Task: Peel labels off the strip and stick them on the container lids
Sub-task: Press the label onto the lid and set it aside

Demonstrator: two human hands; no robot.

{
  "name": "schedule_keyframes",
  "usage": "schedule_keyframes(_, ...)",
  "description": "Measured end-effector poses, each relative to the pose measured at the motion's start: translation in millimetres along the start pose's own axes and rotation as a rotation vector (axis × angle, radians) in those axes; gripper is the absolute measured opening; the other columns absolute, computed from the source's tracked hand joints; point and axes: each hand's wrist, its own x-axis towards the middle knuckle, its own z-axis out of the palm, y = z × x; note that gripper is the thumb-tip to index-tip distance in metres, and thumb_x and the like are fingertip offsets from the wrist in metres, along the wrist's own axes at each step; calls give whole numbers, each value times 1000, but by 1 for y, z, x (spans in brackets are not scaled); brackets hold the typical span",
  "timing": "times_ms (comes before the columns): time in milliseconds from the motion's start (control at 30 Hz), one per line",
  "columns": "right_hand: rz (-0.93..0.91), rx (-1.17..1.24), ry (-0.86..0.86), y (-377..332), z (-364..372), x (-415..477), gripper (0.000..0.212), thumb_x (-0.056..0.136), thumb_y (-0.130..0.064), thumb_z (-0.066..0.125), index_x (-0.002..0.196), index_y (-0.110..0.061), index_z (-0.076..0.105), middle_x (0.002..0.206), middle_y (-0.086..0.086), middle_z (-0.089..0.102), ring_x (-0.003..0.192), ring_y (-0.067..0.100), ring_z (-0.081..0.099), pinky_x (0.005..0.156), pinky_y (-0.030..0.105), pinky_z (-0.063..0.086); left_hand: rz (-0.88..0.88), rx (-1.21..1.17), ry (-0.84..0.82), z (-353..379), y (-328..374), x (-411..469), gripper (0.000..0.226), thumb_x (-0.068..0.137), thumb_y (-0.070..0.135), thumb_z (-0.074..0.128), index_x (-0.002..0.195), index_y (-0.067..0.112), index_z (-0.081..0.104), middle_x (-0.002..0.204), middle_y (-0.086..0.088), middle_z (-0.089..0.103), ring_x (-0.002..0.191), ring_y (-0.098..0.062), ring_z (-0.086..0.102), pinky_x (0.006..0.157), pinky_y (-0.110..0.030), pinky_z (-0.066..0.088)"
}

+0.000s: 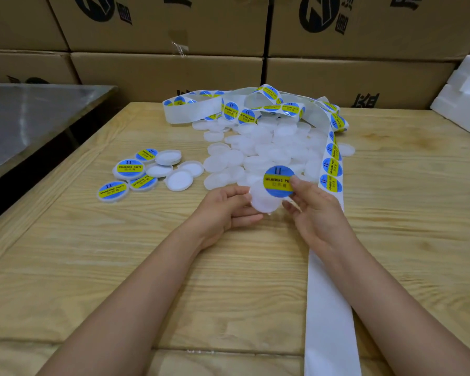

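While the left hand (225, 206) is gripping a white lid (263, 203) by its edge with curled fingers, the right hand (314, 210) is pinching a round blue-and-yellow label (277, 181) at its right margin, thumb on the printed face. This label is overlapping the lid's upper part; whether it is already adhering cannot be told. Both hands are hovering just above the desk (120, 267). Passing beneath the right forearm, the strip (331, 169) is running away from the person, its near length bare and its far length carrying labels and looping over a pile of bare lids (261, 147). Left of the pile, four labelled lids (129, 169) are lying beside a few unlabelled ones (179, 180). Cardboard boxes (168, 74) are standing stacked behind the desk, with white foam (467, 99) at far right.
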Motion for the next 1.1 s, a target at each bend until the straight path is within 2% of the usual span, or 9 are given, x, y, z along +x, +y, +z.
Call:
schedule_keyframes(67,142,96,17,1,-1,2,8,74,-16,64,80,-11,67,83,3,69,80,14,63,73,24,45,11,4,-31,-1,1,-2,19,95,3,47,109,-1,59,95,-14,72,88,-25,71,71,-26,57)
schedule_keyframes(167,263,163,23,-1,-4,3,11,84,-10,58,79,-9,68,79,3,71,73,13,67,71,23,49,19,8,-43,-2,1,-3,17,94,2,47,106,1,60,91,-12,73,86,-23,71,71,-26,57)
schedule_keyframes(267,319,126,-16,-1,-4,3,13,77,-9,61,71,-9,73,79,3,72,75,13,67,72,23,51,19,18,-54,-2,2,-3,16,94,1,47,103,3,61,89,-11,73,82,-22,71,71,-27,58)
schedule_keyframes(367,339,116,-23,0,-3,4,11,68,-12,65,76,-7,70,78,4,70,78,14,64,74,22,50,19,39,-73,-1,2,-4,15,93,2,49,103,3,60,89,-11,73,83,-23,71,71,-28,58)
schedule_keyframes(467,340,103,-17,0,-4,5,9,67,-13,65,65,-9,74,76,3,70,76,13,64,74,22,49,19,46,-82,-1,1,-4,14,93,3,51,102,4,61,90,-12,73,83,-23,71,71,-28,58)
schedule_keyframes(600,330,98,13,3,-4,5,10,77,-10,63,72,-8,71,75,3,70,73,12,64,69,21,52,17,47,-86,-1,0,-4,13,93,4,51,100,5,61,88,-10,73,84,-22,71,70,-27,58)
schedule_keyframes(867,256,68,-14,4,-1,4,23,77,-6,63,58,-9,75,71,5,72,64,11,68,58,19,54,11,74,-25,2,-1,-2,10,92,6,53,96,6,62,84,-9,74,79,-20,72,66,-25,57)
schedule_keyframes(1000,178,-56,-7,6,-1,2,31,84,-3,61,56,-8,73,70,7,72,65,14,69,61,22,56,26,130,45,7,-3,-1,9,92,5,54,90,6,63,77,-8,74,73,-19,72,62,-24,57)
schedule_keyframes(1100,77,-204,49,9,0,-1,27,83,-5,65,56,-9,68,70,12,70,69,22,67,72,31,54,24,143,72,10,-2,-1,8,92,4,55,93,2,62,76,-9,73,73,-20,72,62,-24,57)
